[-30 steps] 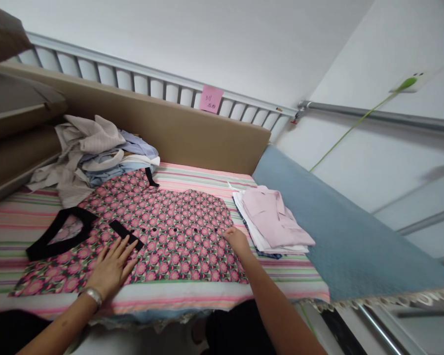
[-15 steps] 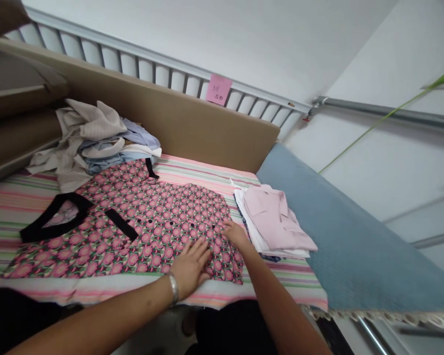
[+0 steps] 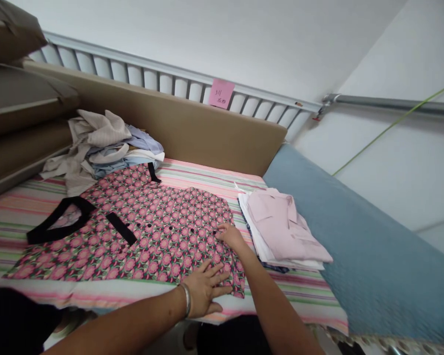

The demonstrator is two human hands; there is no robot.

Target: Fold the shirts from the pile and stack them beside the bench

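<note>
A sleeveless-looking pink floral shirt [image 3: 177,212] with a black collar and dark buttons lies spread flat on a striped sheet [image 3: 299,301]. My left hand [image 3: 207,288], wearing a silver bangle, rests on its lower front edge with fingers spread, partly over the sheet. Close to the hem, my right hand [image 3: 232,237] touches the button line, fingers slightly bent and apart. Right of the shirt stands a stack of folded garments, a pink collared shirt [image 3: 277,227] on top and white cloth beneath.
Rumpled clothes [image 3: 107,140] are heaped at the back left, beside stacked brown boxes [image 3: 25,93]. A brown board [image 3: 192,128] runs along the back before a white rail carrying a pink note [image 3: 221,93]. A blue padded surface [image 3: 329,227] lies to the right.
My left hand has slid toward the shirt's front edge and its fingers have spread. My right hand stays by the buttons near the hem. The view has shifted slightly.
</note>
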